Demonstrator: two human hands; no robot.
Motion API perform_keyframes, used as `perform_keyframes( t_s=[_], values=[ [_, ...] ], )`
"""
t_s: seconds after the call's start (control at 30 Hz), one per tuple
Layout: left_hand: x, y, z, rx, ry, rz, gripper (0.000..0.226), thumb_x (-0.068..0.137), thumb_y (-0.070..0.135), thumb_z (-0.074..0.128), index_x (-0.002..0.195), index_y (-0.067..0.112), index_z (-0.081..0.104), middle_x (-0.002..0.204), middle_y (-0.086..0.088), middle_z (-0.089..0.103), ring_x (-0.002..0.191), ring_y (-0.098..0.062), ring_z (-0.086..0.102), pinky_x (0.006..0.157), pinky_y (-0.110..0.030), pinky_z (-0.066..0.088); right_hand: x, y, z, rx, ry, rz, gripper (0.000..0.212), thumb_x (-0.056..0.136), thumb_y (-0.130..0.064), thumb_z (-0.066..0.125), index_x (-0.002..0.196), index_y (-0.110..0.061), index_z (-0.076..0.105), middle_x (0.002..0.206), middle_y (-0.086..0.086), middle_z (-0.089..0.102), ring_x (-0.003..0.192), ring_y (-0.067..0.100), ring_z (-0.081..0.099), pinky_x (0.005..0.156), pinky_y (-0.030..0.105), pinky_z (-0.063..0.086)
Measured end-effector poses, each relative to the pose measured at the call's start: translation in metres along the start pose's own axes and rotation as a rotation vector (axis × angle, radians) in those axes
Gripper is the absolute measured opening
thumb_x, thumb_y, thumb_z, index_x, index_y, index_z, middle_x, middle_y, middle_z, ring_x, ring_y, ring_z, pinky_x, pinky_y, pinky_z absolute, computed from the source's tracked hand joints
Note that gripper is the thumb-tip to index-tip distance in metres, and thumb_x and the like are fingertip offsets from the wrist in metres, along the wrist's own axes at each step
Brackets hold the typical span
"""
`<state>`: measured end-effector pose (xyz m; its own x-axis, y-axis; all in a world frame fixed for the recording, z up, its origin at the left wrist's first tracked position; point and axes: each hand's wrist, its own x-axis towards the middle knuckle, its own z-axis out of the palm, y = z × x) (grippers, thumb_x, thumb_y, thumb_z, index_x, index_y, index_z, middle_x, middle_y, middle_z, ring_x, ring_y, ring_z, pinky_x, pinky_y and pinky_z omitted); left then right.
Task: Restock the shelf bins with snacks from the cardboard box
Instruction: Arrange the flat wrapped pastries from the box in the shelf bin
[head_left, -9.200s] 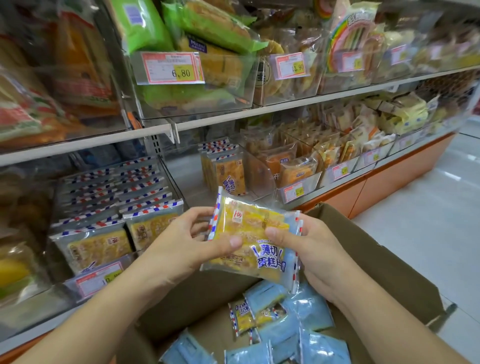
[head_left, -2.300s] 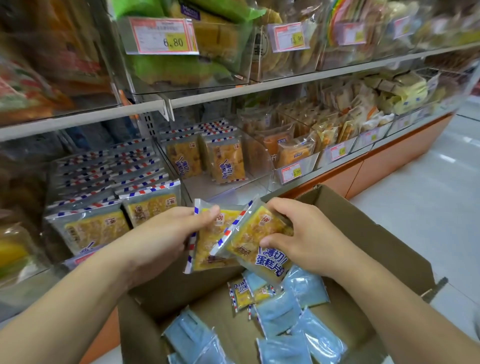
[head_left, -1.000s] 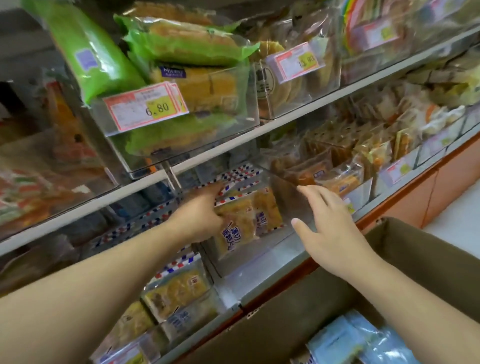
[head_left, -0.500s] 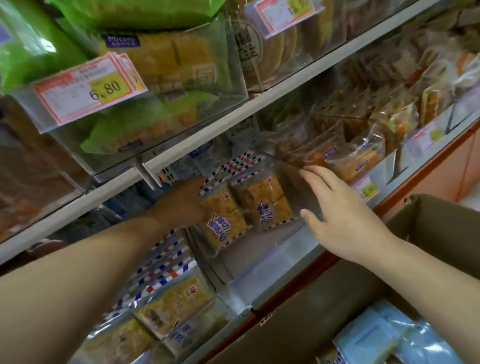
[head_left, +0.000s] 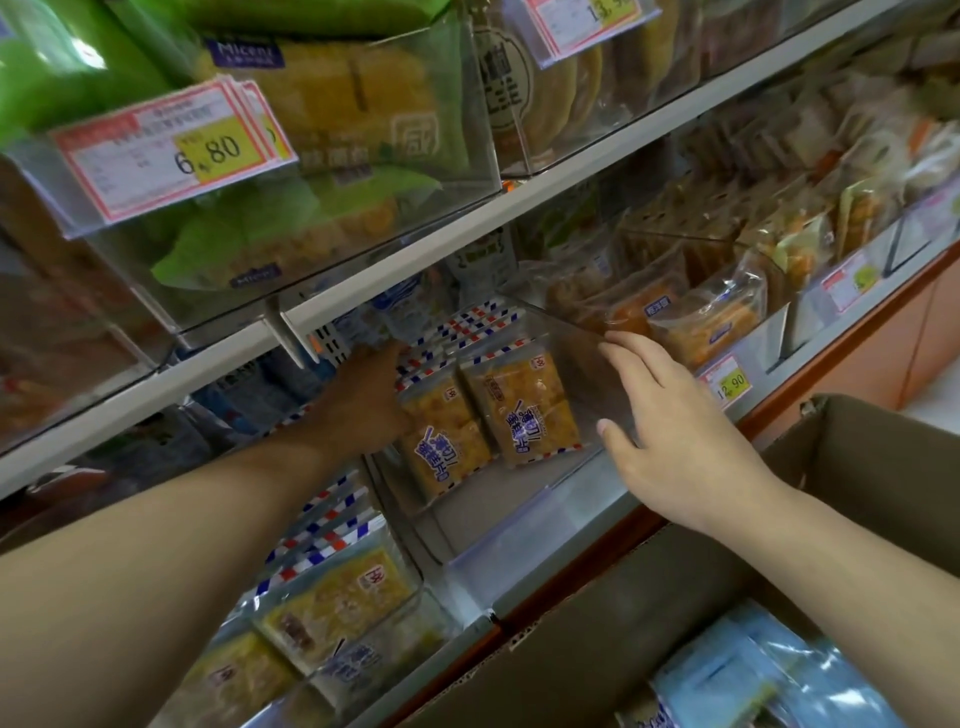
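Two yellow cake-slice snack packs (head_left: 519, 410) with red-and-blue striped edges stand upright in a clear shelf bin (head_left: 524, 519) on the lower shelf. More of the same packs are lined up behind them. My left hand (head_left: 363, 405) reaches into the bin and grips the left pack (head_left: 441, 447) from its left side, with the fingertips hidden behind it. My right hand (head_left: 670, 431) hovers open with its fingers spread, against the bin's clear right wall. The cardboard box (head_left: 597, 649) sits below at lower right and holds pale blue packs (head_left: 727, 680).
A neighbouring bin (head_left: 337, 597) at lower left is full of the same striped packs. To the right are bins of orange pastries (head_left: 706, 322) with a price tag (head_left: 730, 382). The upper shelf (head_left: 519, 202) overhangs, carrying green and yellow cake bags (head_left: 311, 130).
My left hand went from holding packs over the box into the bin and now stands them up there. My right hand let go and opened beside the bin wall.
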<state>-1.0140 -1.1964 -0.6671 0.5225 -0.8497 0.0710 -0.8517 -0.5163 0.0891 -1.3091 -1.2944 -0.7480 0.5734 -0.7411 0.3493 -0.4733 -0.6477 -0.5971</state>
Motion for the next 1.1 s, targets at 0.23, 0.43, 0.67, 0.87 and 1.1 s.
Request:
perform_keyframes(
  t_s=[0.23, 0.43, 0.67, 0.87, 1.1],
  values=[
    [0.002, 0.001, 0.000, 0.080, 0.005, 0.121, 0.067, 0.073, 0.036, 0.095, 0.127, 0.028, 0.057, 0.131, 0.000, 0.043, 0.116, -0.021, 0.051, 0.092, -0.034, 0.048, 0.000, 0.000, 0.000, -0.017, -0.002, -0.004, 0.072, 0.104, -0.037, 0.059, 0.164, -0.032, 0.019, 0.169, -0.015, 0.015, 0.157, 0.014, 0.021, 0.125, 0.034, 0.021],
    [0.008, -0.004, 0.002, -0.004, 0.129, 0.111, 0.038, 0.081, 0.029, 0.090, 0.096, 0.017, 0.058, 0.100, 0.000, 0.053, 0.091, -0.023, 0.060, 0.068, -0.030, 0.043, -0.001, -0.002, -0.002, -0.020, -0.012, 0.002, 0.072, 0.104, -0.038, 0.058, 0.164, -0.032, 0.019, 0.170, -0.015, 0.014, 0.157, 0.014, 0.020, 0.126, 0.035, 0.021],
    [0.007, -0.002, 0.004, 0.034, 0.076, 0.128, 0.050, 0.079, 0.038, 0.091, 0.113, 0.023, 0.058, 0.119, -0.004, 0.061, 0.099, -0.021, 0.064, 0.080, -0.037, 0.055, -0.001, -0.002, -0.002, -0.027, -0.016, 0.000, 0.072, 0.104, -0.038, 0.058, 0.164, -0.031, 0.020, 0.170, -0.013, 0.015, 0.157, 0.014, 0.021, 0.126, 0.035, 0.023],
    [-0.016, 0.023, -0.011, -0.052, 0.057, 0.059, 0.059, 0.086, 0.039, 0.085, 0.135, 0.022, 0.056, 0.138, -0.004, 0.055, 0.107, -0.016, 0.056, 0.081, -0.029, 0.051, -0.003, -0.003, -0.008, -0.029, -0.032, -0.016, 0.073, 0.105, -0.038, 0.059, 0.165, -0.032, 0.019, 0.173, -0.013, 0.013, 0.160, 0.012, 0.016, 0.129, 0.037, 0.022],
    [-0.133, 0.109, -0.031, -0.095, 0.114, 0.259, 0.049, 0.092, 0.051, 0.075, 0.133, 0.029, 0.061, 0.129, 0.004, 0.063, 0.117, -0.016, 0.061, 0.094, -0.032, 0.049, -0.046, -0.004, -0.041, -0.111, -0.083, -0.125, 0.069, 0.098, -0.030, 0.070, 0.159, -0.022, 0.039, 0.167, -0.006, 0.028, 0.155, 0.016, 0.027, 0.128, 0.039, 0.029]
  ],
)
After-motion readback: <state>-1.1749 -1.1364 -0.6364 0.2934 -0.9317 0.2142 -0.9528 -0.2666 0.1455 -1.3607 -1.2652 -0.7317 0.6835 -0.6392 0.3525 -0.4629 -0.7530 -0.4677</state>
